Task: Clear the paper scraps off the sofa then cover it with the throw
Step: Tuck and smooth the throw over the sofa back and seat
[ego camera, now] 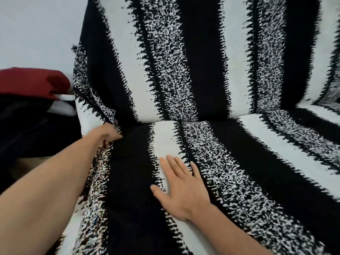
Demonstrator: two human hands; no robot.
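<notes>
Curled at the seat's left edge, the left hand grips a fold of the black-and-white striped woven throw, seemingly to tuck it, while the right hand lies flat, fingers straight, likely smoothing. It drapes the sofa's backrest and seat, bunched at the left. Beside it lies a red cloth.

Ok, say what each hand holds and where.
The left hand grips the throw at its left edge by the seat crease; right hand lies flat, holding nothing.
</notes>
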